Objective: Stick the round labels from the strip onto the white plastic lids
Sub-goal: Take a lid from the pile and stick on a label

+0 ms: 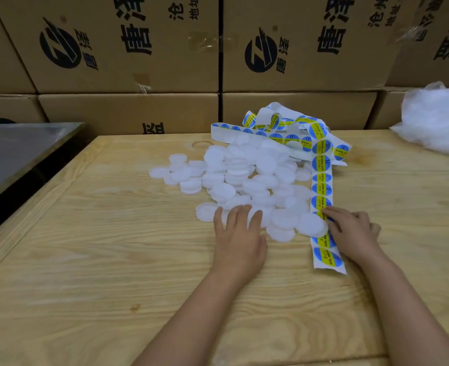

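Note:
A loose pile of white plastic lids (247,178) lies on the wooden table (99,260), several of them overlapping. A white backing strip of round blue-and-yellow labels (322,180) runs from a tangled heap behind the pile down the pile's right side towards me. My left hand (237,233) lies flat with straight fingers on the nearest lids. My right hand (352,231) rests on the strip, its forefinger stretched out onto a label; the other fingers are curled under, and whether they hold anything is hidden.
Printed cardboard boxes (128,48) are stacked in a wall along the table's far edge. A crumpled clear plastic bag (437,120) sits at the back right. A grey metal surface (17,154) adjoins the table on the left.

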`<state>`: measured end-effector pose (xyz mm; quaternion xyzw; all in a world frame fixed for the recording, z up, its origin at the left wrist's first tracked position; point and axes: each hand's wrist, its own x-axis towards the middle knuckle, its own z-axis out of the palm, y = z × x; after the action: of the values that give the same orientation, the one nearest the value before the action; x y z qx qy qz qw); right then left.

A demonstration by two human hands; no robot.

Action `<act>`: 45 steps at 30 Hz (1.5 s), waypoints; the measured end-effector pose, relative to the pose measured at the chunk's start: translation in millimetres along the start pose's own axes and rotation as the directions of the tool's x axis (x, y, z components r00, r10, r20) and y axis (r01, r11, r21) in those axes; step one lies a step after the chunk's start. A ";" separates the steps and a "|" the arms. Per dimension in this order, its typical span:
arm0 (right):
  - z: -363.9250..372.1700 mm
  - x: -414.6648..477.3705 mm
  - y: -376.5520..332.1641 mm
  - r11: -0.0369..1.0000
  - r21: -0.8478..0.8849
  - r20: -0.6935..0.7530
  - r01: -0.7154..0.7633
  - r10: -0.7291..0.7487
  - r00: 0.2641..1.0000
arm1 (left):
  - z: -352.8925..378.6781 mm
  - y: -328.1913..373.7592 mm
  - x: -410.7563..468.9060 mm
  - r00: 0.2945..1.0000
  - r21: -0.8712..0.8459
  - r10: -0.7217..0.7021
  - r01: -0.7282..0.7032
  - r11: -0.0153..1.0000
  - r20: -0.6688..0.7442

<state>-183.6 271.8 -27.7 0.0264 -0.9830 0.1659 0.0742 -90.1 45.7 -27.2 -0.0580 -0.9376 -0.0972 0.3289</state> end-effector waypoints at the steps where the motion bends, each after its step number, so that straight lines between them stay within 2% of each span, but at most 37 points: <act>1: 1.9 -1.0 2.2 1.000 0.017 -0.034 0.012 -0.012 0.999 | -0.3 2.1 0.9 0.997 -0.025 0.067 -0.068 0.997 -0.049; 3: 3.0 -1.6 4.6 0.999 0.044 -0.070 0.028 -0.025 0.997 | 0.5 10.9 0.6 0.966 -0.106 0.227 -0.240 0.965 -0.123; 5: 2.1 -1.7 5.4 0.994 0.105 -0.093 0.041 -0.031 0.995 | 2.6 26.4 -0.7 0.930 -0.214 0.342 -0.364 0.907 -0.133; 9: -5.9 -0.9 4.8 0.975 0.215 -0.111 0.059 -0.036 0.993 | 13.8 60.4 -3.6 0.899 -0.289 0.437 -0.426 0.857 -0.031; 11: -10.0 -4.0 5.4 0.934 0.349 -0.135 0.078 -0.032 0.990 | 20.2 73.6 -2.5 0.882 -0.240 0.457 -0.423 0.874 0.110; 13: -13.5 -7.0 6.3 0.855 0.514 -0.160 0.077 0.008 0.987 | 20.7 79.9 2.0 0.894 -0.166 0.401 -0.372 0.913 0.202; 17: -17.8 -6.6 7.3 0.660 0.749 -0.173 0.059 0.109 0.979 | 31.3 84.8 7.0 0.901 -0.273 0.316 -0.237 0.932 0.298; 19: -17.2 -6.4 7.1 0.604 0.797 -0.127 -0.006 0.177 0.976 | 33.4 83.7 7.5 0.917 -0.293 0.277 -0.191 0.937 0.287; 21: -14.4 -6.7 7.4 0.599 0.793 -0.059 -0.107 0.251 0.966 | 34.2 82.5 6.7 0.923 -0.297 0.238 -0.146 0.944 0.303; 24: -14.4 -6.9 8.6 0.536 0.804 0.083 -0.259 0.330 0.940 | 32.6 83.4 7.9 0.919 -0.263 0.229 -0.146 0.954 0.321; 29: -16.1 -9.3 7.4 0.639 0.723 0.185 -0.264 0.189 0.964 | 28.3 82.5 9.6 0.933 -0.310 0.188 -0.089 0.947 0.307; 31: -14.1 -9.2 4.6 0.665 0.710 0.184 -0.232 0.143 0.972 | 27.0 81.2 10.8 0.940 -0.339 0.169 -0.061 0.939 0.297; 37: -12.9 -9.6 -1.3 0.712 0.684 0.062 -0.159 0.160 0.985 | 22.2 78.1 12.6 0.979 -0.524 0.016 0.096 0.846 0.205; 40: -10.0 -8.9 -1.6 0.767 0.626 0.009 -0.138 0.170 0.985 | 20.6 76.2 12.4 0.975 -0.615 -0.048 0.175 0.768 0.218; 42: -9.9 -9.5 -2.3 0.811 0.573 -0.029 -0.117 0.163 0.986 | 19.2 75.1 11.2 0.973 -0.657 -0.049 0.189 0.729 0.226; 45: -11.1 -10.2 -1.0 0.823 0.557 -0.050 -0.113 0.168 0.984 | 15.9 73.4 9.1 0.980 -0.682 -0.029 0.160 0.714 0.199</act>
<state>-172.0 274.8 -18.6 -0.0338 -0.8878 0.4483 0.0986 -94.1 121.2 -23.1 -0.1371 -0.8593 -0.4526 0.1948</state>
